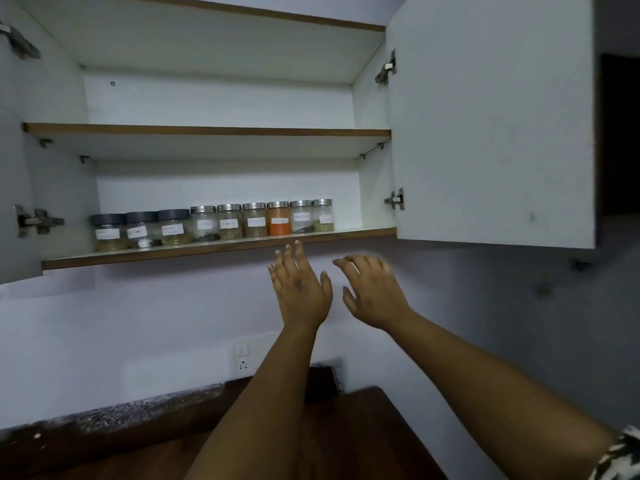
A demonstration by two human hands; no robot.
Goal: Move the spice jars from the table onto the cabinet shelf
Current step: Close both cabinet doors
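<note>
Several labelled spice jars stand in a row on the lower cabinet shelf (221,249). Three at the left have dark lids (142,230); the others have silver lids, among them one with orange powder (279,219) and the rightmost jar (322,215). My left hand (299,284) is raised just below the shelf's front edge, fingers straight, holding nothing. My right hand (372,291) hangs beside it, a little lower, fingers loosely spread and blurred, also empty. Neither hand touches a jar.
The upper shelf (207,130) holds nothing. The right cabinet door (495,126) stands wide open beside my right hand; the left door (14,202) is open too. Below are a wall socket (242,356) and a dark wooden table (346,438).
</note>
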